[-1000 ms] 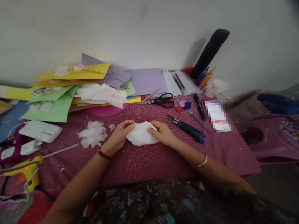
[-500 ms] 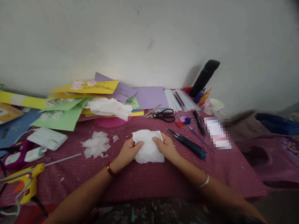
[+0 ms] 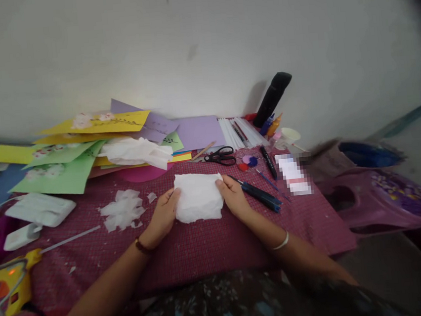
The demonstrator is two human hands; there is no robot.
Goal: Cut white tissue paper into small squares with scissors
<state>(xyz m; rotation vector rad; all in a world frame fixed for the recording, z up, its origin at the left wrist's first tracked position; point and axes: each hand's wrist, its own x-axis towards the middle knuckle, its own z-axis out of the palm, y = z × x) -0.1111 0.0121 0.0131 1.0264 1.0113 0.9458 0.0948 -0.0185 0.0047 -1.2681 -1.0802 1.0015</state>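
Observation:
A white tissue sheet (image 3: pixel 198 197) is stretched flat between my hands above the red checked cloth. My left hand (image 3: pixel 165 213) pinches its left edge, thumb on top. At its right edge my right hand (image 3: pixel 234 197) holds it the same way. Torn white tissue pieces (image 3: pixel 122 210) lie in a loose pile to the left of my left hand. A dark blue cutter (image 3: pixel 262 196) rests just right of my right hand, its tip close to the fingers.
Black scissors (image 3: pixel 221 157) and a pencil lie behind the sheet. Colored cards (image 3: pixel 66 167) are stacked at the back left. A yellow glue gun (image 3: pixel 20 285) and white adapter (image 3: pixel 40 209) are at the left; a black marker (image 3: pixel 268 162) is at the right.
My hands have moved apart, and the tissue between them is spread wider and flatter. The whole view has shifted, with the table's things now further left in it.

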